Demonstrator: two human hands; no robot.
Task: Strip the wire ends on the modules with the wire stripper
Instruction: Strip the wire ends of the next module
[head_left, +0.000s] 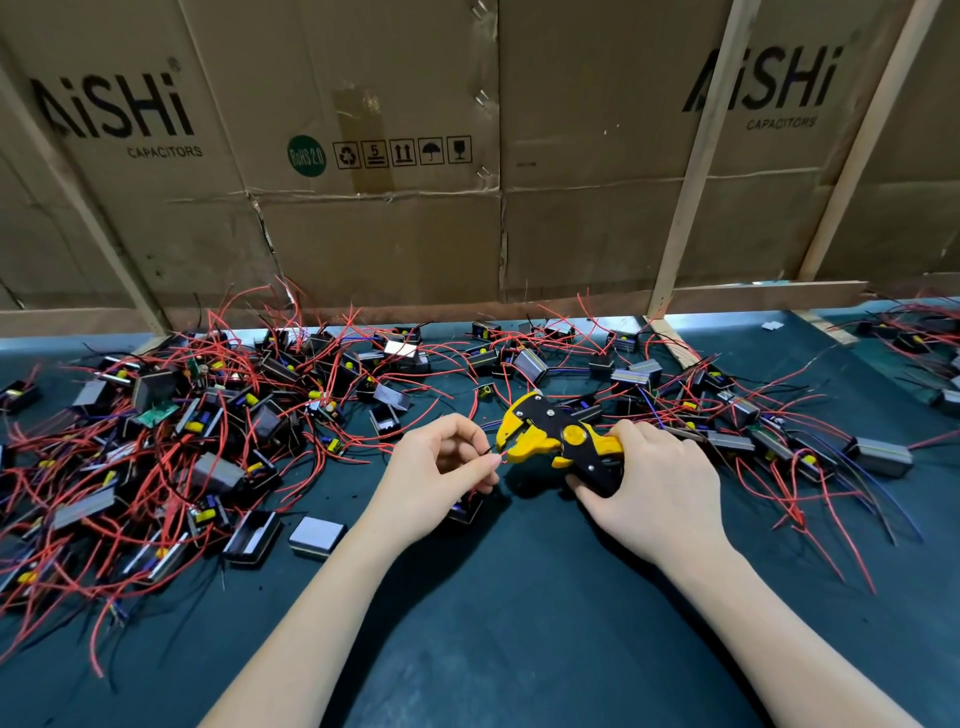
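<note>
A yellow and black wire stripper (550, 434) lies in my right hand (649, 483), whose fingers curl round its handles just above the dark green mat. My left hand (441, 478) pinches a red and a black wire end (496, 456) right at the stripper's open jaws. The small black module (464, 512) these wires belong to sits under my left palm, mostly hidden. A big heap of similar modules with red wires (208, 426) spreads to the left, and another lot (753, 415) lies to the right.
The dark green mat (519, 623) covers the table. Cardboard boxes (363, 156) braced by wooden slats (696, 171) wall off the back. Loose red wires trail toward the front left and right of the mat.
</note>
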